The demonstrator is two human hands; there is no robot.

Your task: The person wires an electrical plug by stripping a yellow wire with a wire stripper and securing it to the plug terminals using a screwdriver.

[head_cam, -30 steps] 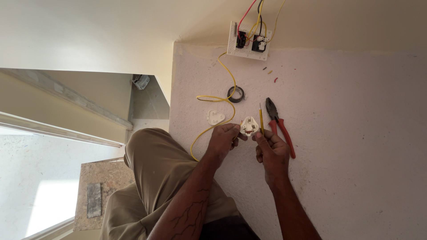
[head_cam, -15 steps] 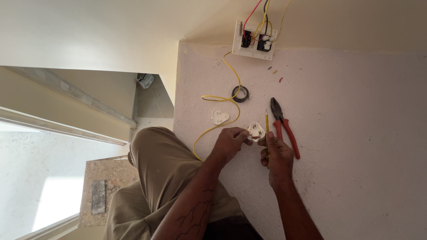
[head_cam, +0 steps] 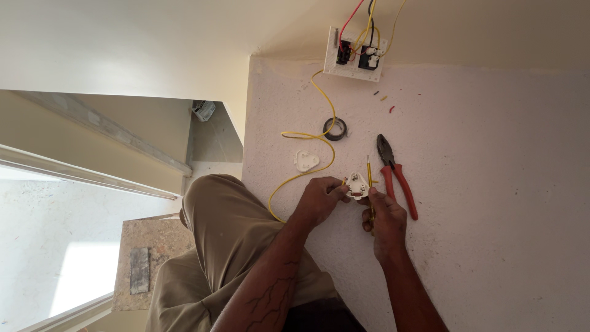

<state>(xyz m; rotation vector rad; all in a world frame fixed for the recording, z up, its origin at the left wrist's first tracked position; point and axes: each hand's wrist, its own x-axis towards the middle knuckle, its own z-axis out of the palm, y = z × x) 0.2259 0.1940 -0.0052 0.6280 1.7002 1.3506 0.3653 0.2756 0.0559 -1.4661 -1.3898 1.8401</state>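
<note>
Surface: rough white ledge [head_cam: 491, 203], pale walls to the left.
Change: same grips as half a second before; view drifted slightly.
Yellow wire [head_cam: 307, 173]: looped leftward, ending at the plug.
Plug cover [head_cam: 306, 161]: loose, beside the wire.
Left hand [head_cam: 319, 200]: fingers pinched on white plug body [head_cam: 357, 184].
Right hand [head_cam: 386, 221]: curled around yellow screwdriver [head_cam: 369, 174], tip at plug.
Red pliers [head_cam: 396, 175]: just right, untouched.
Socket box [head_cam: 355, 55]: wires inside.
</note>
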